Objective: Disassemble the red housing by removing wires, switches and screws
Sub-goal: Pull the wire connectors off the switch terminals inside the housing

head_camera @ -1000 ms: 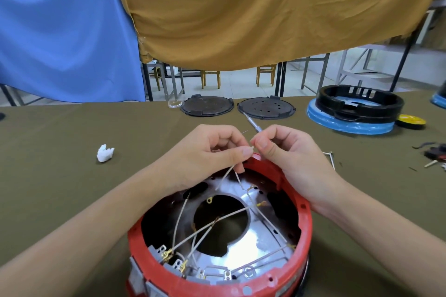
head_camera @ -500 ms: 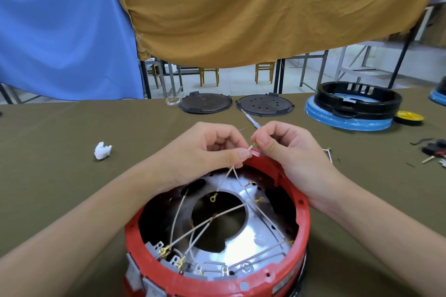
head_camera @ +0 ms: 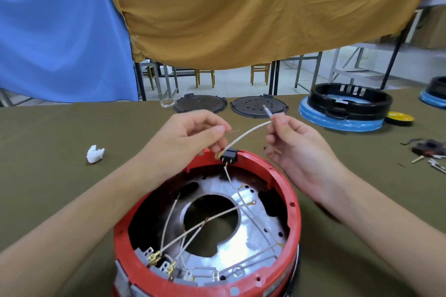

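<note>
From the head camera, the red housing [head_camera: 207, 229] sits open side up on the olive table [head_camera: 48, 142], nearest the viewer, and everything else is placed from it. Just above its far rim the left hand [head_camera: 190, 137] has a narrow grip, fingertips pinched at a small black switch [head_camera: 229, 156] that sits at the rim's top edge; whether the fingers hold the switch itself or only the wire at it is hard to tell. A white wire [head_camera: 246, 135] arcs from the switch up to the right hand [head_camera: 296, 149], which pinches its free end between thumb and forefinger, above and to the right of the far rim. A thin metal tool [head_camera: 266, 110] sticks out from that same grip, pointing away. Inside the housing lie a shiny metal plate [head_camera: 251, 236] with a round hole and several more wires [head_camera: 193, 229] running to terminals at the near wall. To the left of the housing lies a white scrap [head_camera: 95, 154]. Beyond it, at the table's far edge, rest two dark round lids [head_camera: 200, 103]. Far right of it stands a black ring [head_camera: 350, 99] on a blue base [head_camera: 342, 123].
</note>
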Demonstrator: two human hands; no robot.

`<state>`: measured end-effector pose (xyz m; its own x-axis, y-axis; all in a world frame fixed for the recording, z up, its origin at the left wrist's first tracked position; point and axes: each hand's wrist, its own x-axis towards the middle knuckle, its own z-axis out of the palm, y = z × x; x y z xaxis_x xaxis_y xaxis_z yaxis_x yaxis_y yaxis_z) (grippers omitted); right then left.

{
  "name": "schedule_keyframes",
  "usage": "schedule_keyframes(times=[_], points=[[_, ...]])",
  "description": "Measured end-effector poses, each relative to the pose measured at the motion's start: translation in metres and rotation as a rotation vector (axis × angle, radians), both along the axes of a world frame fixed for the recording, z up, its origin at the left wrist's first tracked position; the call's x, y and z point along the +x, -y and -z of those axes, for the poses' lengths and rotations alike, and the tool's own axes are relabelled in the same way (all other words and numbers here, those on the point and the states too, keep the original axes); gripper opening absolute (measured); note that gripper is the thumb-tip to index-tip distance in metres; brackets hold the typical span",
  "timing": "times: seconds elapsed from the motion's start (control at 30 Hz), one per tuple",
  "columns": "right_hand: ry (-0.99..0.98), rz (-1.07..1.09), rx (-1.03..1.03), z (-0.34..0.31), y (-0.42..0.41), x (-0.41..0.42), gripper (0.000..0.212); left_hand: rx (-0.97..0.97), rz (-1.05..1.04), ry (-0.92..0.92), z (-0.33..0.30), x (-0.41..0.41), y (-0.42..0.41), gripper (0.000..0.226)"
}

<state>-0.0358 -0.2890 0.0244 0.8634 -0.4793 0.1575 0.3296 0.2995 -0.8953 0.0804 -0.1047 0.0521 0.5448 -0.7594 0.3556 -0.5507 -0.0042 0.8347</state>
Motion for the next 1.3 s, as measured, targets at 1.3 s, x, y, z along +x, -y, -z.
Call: schedule_keyframes(times=[1.3], points=[[-0.257, 0.246, -0.860, 0.005, 0.079, -0.007, 0.030, 0.610, -0.165, 0.495, 0.001, 0.030, -0.015, 0.018]])
